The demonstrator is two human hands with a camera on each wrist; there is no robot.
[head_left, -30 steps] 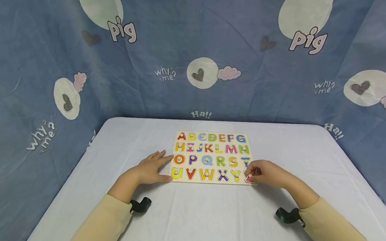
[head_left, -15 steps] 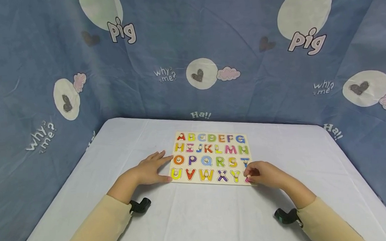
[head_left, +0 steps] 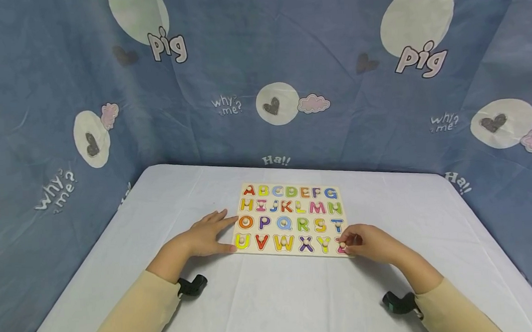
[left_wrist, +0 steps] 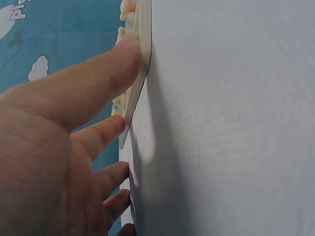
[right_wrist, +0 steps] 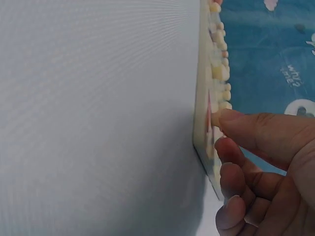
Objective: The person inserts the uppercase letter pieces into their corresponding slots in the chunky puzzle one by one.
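Observation:
A wooden alphabet puzzle board (head_left: 277, 251) lies on the table, its colourful letter pieces topped with small round knobs. At its lower right corner my right hand (head_left: 371, 241) pinches the knob of the pink letter Z piece (head_left: 341, 250). The right wrist view has the thumb (right_wrist: 256, 130) pressed on that pale knob (right_wrist: 216, 118), with the other fingers curled below. Part of the Z is hidden by the fingers in the head view. My left hand (head_left: 205, 235) is spread at the board's left side, thumb (left_wrist: 106, 69) and index finger against its edge.
A white cloth covers the table (head_left: 273, 306). Behind and at the sides hangs a blue printed curtain (head_left: 223, 48). Black wrist cameras (head_left: 193, 285) stick out below both beige sleeves (head_left: 136, 313).
The right fingers have shifted slightly at the Z, and more of the letter shows in the board's corner. The left hand keeps its place at the board's edge.

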